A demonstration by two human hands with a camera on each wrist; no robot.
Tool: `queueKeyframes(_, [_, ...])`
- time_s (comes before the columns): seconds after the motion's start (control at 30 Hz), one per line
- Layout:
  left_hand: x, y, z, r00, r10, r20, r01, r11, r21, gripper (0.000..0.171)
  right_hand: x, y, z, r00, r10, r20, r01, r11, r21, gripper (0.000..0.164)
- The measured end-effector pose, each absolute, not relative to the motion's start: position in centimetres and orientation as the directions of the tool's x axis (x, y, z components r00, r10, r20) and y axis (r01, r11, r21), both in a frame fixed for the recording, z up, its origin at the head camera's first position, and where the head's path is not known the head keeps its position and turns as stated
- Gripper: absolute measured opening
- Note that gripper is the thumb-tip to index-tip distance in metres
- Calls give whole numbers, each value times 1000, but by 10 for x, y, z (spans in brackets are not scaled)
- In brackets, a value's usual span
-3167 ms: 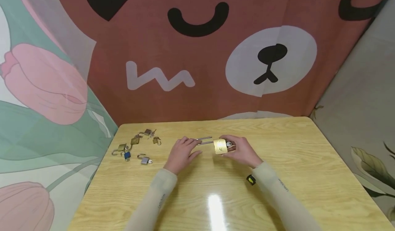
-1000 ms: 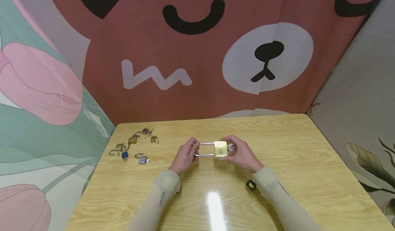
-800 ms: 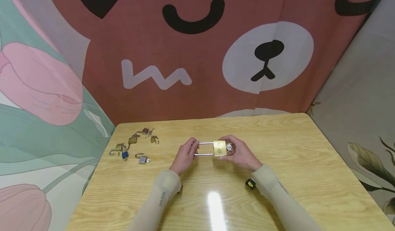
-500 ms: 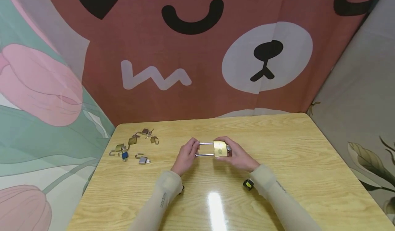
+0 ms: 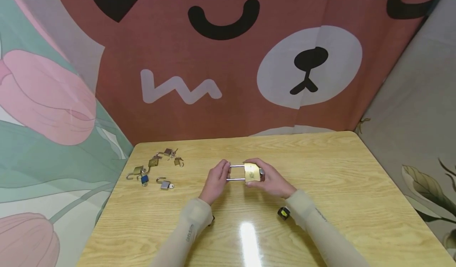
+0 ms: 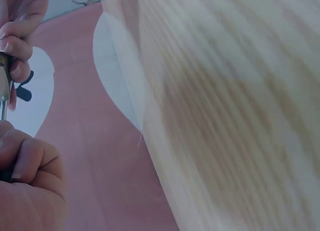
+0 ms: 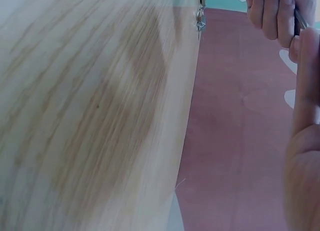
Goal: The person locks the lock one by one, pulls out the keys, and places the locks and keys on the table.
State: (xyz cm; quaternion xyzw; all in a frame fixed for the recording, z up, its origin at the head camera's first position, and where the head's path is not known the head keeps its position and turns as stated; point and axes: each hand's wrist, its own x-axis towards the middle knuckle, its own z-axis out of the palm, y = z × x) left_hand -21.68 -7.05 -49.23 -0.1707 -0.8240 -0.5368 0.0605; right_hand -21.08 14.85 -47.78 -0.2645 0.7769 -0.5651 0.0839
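A large brass padlock (image 5: pixel 252 172) with a long steel shackle (image 5: pixel 237 179) is held level above the table in the head view. My left hand (image 5: pixel 215 181) grips the curved end of the shackle, hiding it. Around the brass body, my right hand (image 5: pixel 271 180) has its thumb and fingers on opposite edges. A silvery key (image 5: pixel 262 172) shows at the body's right end, partly behind the fingers. Both shackle legs run up to the body. In the left wrist view only a sliver of the padlock (image 6: pixel 4 81) appears between the hands.
Several small padlocks, most with raised shackles and keys, lie at the table's (image 5: pixel 356 203) back left, among them a grey padlock (image 5: pixel 165 185) and a blue padlock (image 5: pixel 144 179). A black-and-yellow object (image 5: pixel 284 213) is at my right wrist. A bear-print cloth (image 5: pixel 185 120) hangs behind.
Earlier, one shackle leg stood outside the body and the left fingers touched it; now both legs meet the body. The right hand with the body has shifted slightly left, and less shackle shows.
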Motion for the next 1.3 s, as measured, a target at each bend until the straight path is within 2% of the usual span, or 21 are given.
queueKeyframes(0.27, [-213,-65,-496,-930,171,324,366,403,839,32,-205,143,-471,-807,-540,240,-365,136,-921,59])
queueKeyframes(0.53, [-214,-62,-497,-919,145,368,394,392,831,37,-218,140,-491,-842,-484,237,-339,134,-931,64])
queueKeyframes(0.83, [-220,-51,-491,-911,124,394,412,342,845,35,-221,142,-489,-860,-436,265,-346,116,-931,64])
queueKeyframes(1.07, [-222,-48,-485,-926,163,342,378,355,855,32,-220,144,-483,-871,-437,227,-305,118,-945,66])
queueKeyframes(1.3, [-226,-53,-491,-930,233,284,349,319,881,38,-225,151,-486,-861,-455,227,-313,123,-942,68])
